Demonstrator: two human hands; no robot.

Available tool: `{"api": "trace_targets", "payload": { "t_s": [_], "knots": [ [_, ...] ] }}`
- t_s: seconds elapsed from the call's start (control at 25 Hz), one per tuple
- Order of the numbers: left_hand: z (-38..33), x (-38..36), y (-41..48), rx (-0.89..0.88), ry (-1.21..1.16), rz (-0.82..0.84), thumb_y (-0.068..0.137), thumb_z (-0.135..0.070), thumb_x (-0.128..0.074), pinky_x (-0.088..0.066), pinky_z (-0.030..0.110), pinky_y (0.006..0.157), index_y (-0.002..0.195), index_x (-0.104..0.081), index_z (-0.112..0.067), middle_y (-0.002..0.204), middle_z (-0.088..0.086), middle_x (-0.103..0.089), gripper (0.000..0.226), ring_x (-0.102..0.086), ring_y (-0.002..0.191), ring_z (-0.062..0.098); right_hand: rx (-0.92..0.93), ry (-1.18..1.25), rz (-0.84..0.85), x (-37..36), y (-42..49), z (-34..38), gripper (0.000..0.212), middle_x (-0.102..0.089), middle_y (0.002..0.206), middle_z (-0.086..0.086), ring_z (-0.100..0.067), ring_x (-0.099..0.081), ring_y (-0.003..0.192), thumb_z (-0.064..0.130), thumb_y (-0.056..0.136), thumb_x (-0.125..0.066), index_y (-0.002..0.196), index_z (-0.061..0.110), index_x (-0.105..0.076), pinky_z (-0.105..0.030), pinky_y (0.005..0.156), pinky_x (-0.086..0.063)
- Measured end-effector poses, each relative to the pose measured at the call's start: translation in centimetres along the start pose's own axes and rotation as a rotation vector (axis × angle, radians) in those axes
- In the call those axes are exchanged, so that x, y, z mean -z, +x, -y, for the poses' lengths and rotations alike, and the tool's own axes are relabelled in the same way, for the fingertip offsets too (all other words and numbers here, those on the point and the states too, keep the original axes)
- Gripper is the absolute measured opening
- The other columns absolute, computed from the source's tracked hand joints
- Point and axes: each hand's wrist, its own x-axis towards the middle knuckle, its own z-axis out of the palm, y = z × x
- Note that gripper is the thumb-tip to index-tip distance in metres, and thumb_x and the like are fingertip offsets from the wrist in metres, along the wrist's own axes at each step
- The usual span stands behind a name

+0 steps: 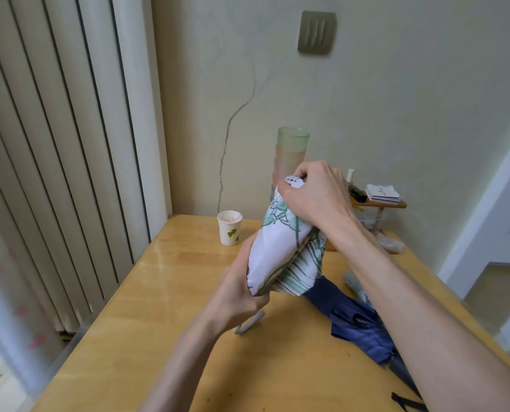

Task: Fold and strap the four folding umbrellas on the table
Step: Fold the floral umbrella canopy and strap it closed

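The 1 camera sat on the person's head and looked forward and down across the wooden table [164,292] toward the corner where the cream wall [396,114] met the vertical blinds [54,144]. It was close to the work. Both forearms ran in from the bottom edge, and the left hand [237,295] and right hand [316,197], gripping the white leaf-print umbrella [280,251], filled the frame's middle. The wide lens bowed the blinds near the border.

Table [173,292]: wood, varnished; we note a soft gloss.
White leaf-print umbrella [280,251], above the table: smooth matt cloth.
Navy umbrella [363,334], on the table: matt, creased cloth.
Cup [230,228], at the table's far side: matt paper.
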Motion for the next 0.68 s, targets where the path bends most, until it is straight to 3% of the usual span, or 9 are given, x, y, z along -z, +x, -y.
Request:
{"api": "trace_targets", "payload": {
  "t_s": [0.08,0.16,0.28,0.36,0.44,0.52,0.6,0.68],
  "knots": [
    [-0.1,-0.8,0.0,0.057,-0.076,-0.022,0.074,-0.004,-0.077,-0.058,0.032,0.094,0.147,-0.041,-0.044,0.127,-0.023,-0.064,0.090,-0.065,0.119,0.014,-0.018,0.019,-0.002,-0.1,0.1,0.0,0.022,-0.073,0.085,-0.010,-0.039,-0.062,0.090,0.033,0.085,-0.070,0.082,0.011,-0.073,-0.034,0.070,-0.042],
    [-0.6,-1.5,0.0,0.128,-0.195,-0.044,0.075,0.000,-0.082,-0.063,0.040,0.083,0.132,-0.059,-0.027,0.109,-0.010,-0.075,0.067,-0.073,0.099,0.015,-0.042,0.045,-0.012,-0.1,0.1,0.1,0.021,-0.074,0.091,-0.008,-0.038,-0.062,0.095,0.036,0.084,-0.072,0.082,0.016,-0.073,-0.032,0.072,-0.040],
    [-1.0,-2.1,0.0,0.209,-0.285,-0.049,0.074,0.012,-0.078,-0.062,0.052,0.064,0.112,-0.065,-0.020,0.086,0.001,-0.075,0.052,-0.070,0.071,0.018,-0.025,0.021,-0.009,-0.2,-0.4,0.5,0.020,-0.074,0.097,-0.006,-0.033,-0.059,0.095,0.038,0.088,-0.071,0.091,0.019,-0.071,-0.031,0.074,-0.033],
    [-1.1,-1.9,-0.1,0.195,-0.261,-0.087,0.073,0.009,-0.082,-0.062,0.036,0.070,0.120,-0.063,-0.026,0.096,-0.014,-0.077,0.062,-0.074,0.084,0.011,0.002,0.058,0.043,0.1,-0.8,0.4,0.024,-0.071,0.101,-0.001,-0.030,-0.058,0.098,0.039,0.090,-0.070,0.105,0.022,-0.065,-0.033,0.075,-0.034],
    [-0.8,-1.8,-0.1,0.128,-0.183,-0.168,0.072,-0.007,-0.088,-0.059,0.026,0.083,0.131,-0.056,-0.039,0.114,-0.023,-0.074,0.074,-0.071,0.104,0.006,0.014,0.092,0.113,0.3,-0.9,0.1,0.027,-0.070,0.106,0.001,-0.027,-0.059,0.102,0.039,0.092,-0.069,0.114,0.025,-0.059,-0.034,0.076,-0.038],
    [-0.8,-2.2,-0.2,0.112,-0.043,-0.210,0.069,-0.032,-0.085,-0.056,0.024,0.079,0.128,-0.049,-0.049,0.110,-0.035,-0.069,0.071,-0.068,0.101,0.004,0.021,0.076,0.101,0.1,-0.5,-0.1,0.019,-0.073,0.103,0.000,-0.028,-0.062,0.103,0.034,0.093,-0.068,0.108,0.026,-0.062,-0.033,0.075,-0.040],
    [-0.7,-2.5,-0.3,0.127,0.005,-0.216,0.068,-0.037,-0.081,-0.056,0.027,0.072,0.127,-0.053,-0.040,0.101,-0.034,-0.070,0.066,-0.069,0.091,0.005,0.031,0.077,0.055,-0.3,-0.4,-0.1,0.011,-0.074,0.094,-0.002,-0.029,-0.064,0.098,0.029,0.091,-0.068,0.099,0.024,-0.063,-0.032,0.072,-0.039],
    [-0.9,-2.5,-0.2,0.184,-0.119,-0.161,0.074,-0.020,-0.086,-0.062,0.040,0.066,0.113,-0.064,-0.018,0.089,-0.012,-0.077,0.045,-0.073,0.078,0.016,0.045,0.134,0.061,-0.4,-0.2,-0.5,0.009,-0.073,0.085,-0.001,-0.026,-0.066,0.093,0.030,0.091,-0.069,0.094,0.023,-0.064,-0.032,0.071,-0.041]
  ]
}}
